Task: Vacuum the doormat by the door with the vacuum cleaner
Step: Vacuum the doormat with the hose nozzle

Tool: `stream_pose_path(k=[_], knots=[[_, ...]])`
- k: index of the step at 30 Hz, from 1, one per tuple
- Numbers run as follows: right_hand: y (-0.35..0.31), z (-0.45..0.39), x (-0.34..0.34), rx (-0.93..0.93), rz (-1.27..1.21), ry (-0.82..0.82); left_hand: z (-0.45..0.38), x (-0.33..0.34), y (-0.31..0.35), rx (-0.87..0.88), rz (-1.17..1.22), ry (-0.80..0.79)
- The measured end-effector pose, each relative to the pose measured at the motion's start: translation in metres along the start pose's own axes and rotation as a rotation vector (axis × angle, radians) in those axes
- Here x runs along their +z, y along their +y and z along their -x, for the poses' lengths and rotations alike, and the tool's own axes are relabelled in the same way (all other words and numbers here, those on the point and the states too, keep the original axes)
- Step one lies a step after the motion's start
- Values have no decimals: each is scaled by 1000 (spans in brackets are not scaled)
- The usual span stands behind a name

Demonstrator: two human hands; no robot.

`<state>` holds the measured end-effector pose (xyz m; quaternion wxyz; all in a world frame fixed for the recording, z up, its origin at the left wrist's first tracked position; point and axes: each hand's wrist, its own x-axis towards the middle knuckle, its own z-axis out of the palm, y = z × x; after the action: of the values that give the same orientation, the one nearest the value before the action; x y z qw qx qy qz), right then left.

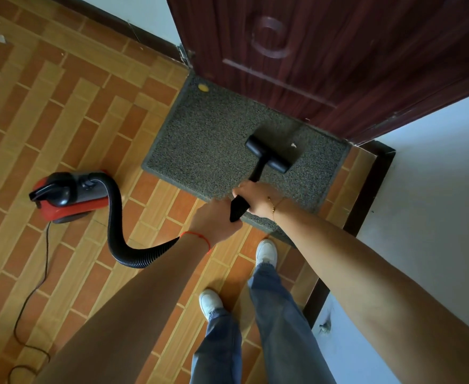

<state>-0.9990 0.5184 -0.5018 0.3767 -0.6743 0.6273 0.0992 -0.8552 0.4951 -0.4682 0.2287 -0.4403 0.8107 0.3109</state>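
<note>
A grey speckled doormat [211, 134] lies on the tiled floor in front of a dark brown door [324, 51]. The black vacuum nozzle [269, 153] rests on the mat's right half, near a small white scrap [293, 145]. A yellow bit [202, 87] lies at the mat's far left corner. My right hand [258, 198] grips the black wand [238, 207] higher up, and my left hand [214, 217] grips its lower end. The ribbed black hose [114, 217] curves left to the red and black vacuum cleaner [69, 195] standing on the floor.
A black power cord [38, 284] trails from the vacuum cleaner toward the lower left. White walls [427, 189] with dark skirting [366, 189] stand on the right. My two feet in white shoes [266, 252] stand just below the mat. A small white scrap [0, 38] lies far left.
</note>
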Motion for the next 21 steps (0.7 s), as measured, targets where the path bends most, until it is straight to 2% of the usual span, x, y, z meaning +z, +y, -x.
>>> stream_pose_path(k=[12, 21], knots=[[-121, 11, 91, -4, -40, 22, 103, 47, -97, 18, -74, -39], [-189, 11, 141, -79, 7, 33, 164, 69, -149, 10, -114, -57]])
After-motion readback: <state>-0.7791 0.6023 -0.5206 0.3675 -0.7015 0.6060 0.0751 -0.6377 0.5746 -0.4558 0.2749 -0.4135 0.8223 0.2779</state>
